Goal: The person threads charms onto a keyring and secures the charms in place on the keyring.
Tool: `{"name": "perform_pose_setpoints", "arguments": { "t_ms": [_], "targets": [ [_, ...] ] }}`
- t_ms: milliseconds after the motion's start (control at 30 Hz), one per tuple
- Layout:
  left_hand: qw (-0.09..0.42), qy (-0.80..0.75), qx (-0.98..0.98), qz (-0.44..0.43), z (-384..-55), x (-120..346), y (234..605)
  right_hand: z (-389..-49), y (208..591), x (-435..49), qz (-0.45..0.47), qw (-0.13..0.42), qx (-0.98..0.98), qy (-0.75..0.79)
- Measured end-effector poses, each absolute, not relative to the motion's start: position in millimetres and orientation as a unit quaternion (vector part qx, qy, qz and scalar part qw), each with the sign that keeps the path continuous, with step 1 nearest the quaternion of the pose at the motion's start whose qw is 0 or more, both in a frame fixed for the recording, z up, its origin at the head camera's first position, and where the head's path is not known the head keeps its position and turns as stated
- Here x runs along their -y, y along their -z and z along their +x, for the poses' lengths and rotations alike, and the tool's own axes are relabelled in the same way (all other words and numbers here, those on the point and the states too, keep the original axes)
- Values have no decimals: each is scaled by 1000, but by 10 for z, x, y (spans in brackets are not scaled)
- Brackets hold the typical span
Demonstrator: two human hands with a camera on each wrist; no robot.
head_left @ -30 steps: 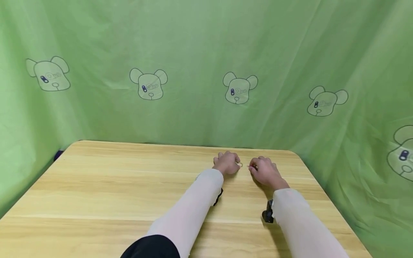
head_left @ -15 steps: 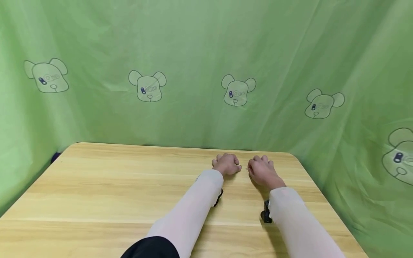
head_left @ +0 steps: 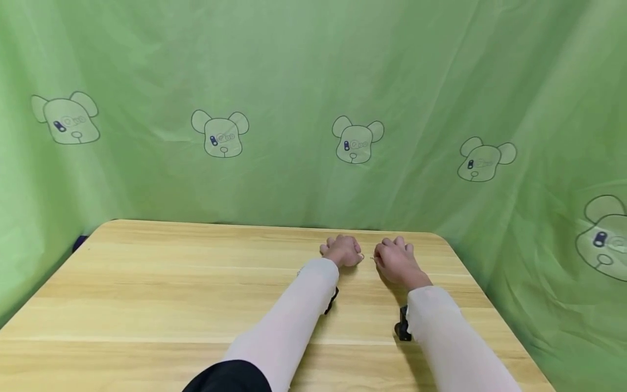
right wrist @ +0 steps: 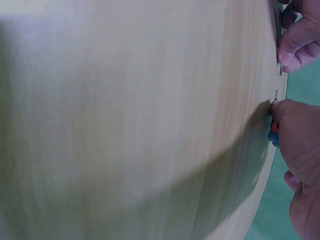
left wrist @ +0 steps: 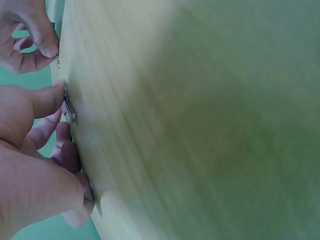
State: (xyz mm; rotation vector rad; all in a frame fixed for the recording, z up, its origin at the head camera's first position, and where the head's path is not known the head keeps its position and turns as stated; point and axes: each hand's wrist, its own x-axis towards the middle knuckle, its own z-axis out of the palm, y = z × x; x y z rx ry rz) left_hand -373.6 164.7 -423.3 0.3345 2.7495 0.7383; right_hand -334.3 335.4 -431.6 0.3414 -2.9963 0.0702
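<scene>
My left hand [head_left: 344, 251] pinches a thin metal ring [head_left: 362, 257] between thumb and fingers, near the far edge of the table. In the left wrist view a narrow silvery metal piece [left wrist: 69, 109] juts from under that thumb, close over the wood. To the right, my right hand [head_left: 395, 260] pinches a small red-and-blue charm [right wrist: 273, 134] with a short chain [right wrist: 276, 95]. The chain's end sticks out past the thumb toward the ring, with a small gap between them. Fingers hide most of the charm.
The light wooden table [head_left: 171, 294] has a rounded far edge close beyond both hands. A green curtain [head_left: 289, 179] with bear-head outlines hangs right behind it and along the right side. A black wrist camera [head_left: 403, 324] sits under the right sleeve.
Both hands stay close together in the same spot with small finger movements. The ring shows less openly now, and the right fingers cover more of the charm. The head view has shifted slightly.
</scene>
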Motion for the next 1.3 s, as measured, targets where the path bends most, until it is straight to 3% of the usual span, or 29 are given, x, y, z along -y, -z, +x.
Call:
{"name": "perform_pose_setpoints", "arguments": {
  "t_ms": [200,433,700,1300],
  "targets": [
    [183,-180,-956,141,-3822,-1701,4276,-3317,4302,-3328,113,65,991,-27],
    [189,-162,-952,180,-3879,-1691,4362,-3287,4309,-3311,119,73,990,-15],
    [152,-236,-932,229,-3702,-1517,4181,-3296,4327,-3327,134,77,988,-27],
    [86,-302,-904,291,-3757,-1377,4172,-3255,4199,-3356,138,44,989,-31]
  ]
}}
